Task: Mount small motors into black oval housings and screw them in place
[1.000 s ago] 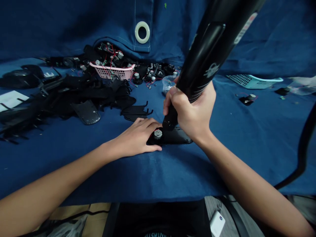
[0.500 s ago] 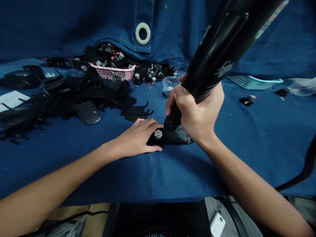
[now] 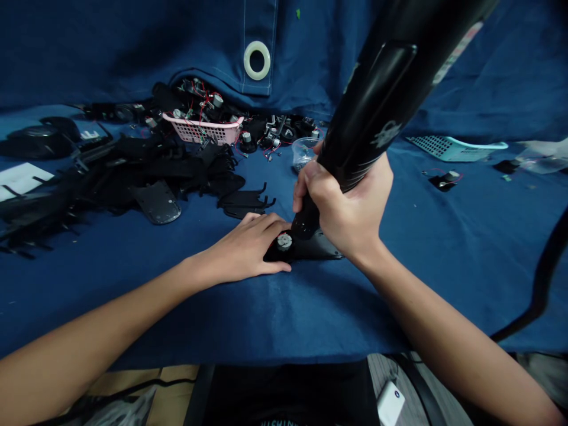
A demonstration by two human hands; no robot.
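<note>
A flat black part (image 3: 326,245) with a round grey-white motor (image 3: 284,241) near its left end lies on the blue cloth. My left hand (image 3: 255,245) grips the left end of this part, thumb at the near edge and fingers at the far edge. My right hand (image 3: 348,204) is wrapped round a large black cylindrical tool (image 3: 373,106), which leans up to the right. The tool's lower end is over the part, just right of the motor; whether its tip touches the part is hidden.
Black plastic pieces (image 3: 155,168) are heaped at the left. Behind stand a pink basket (image 3: 206,131) of wired parts and a clear cup (image 3: 302,155). A teal basket (image 3: 470,149) and small motor piece (image 3: 445,179) are at the right, with a black cable (image 3: 541,290) nearer.
My right hand and the black tool have moved slightly left, closer to the motor. The cable at the right has shifted. My left hand has stayed in place.
</note>
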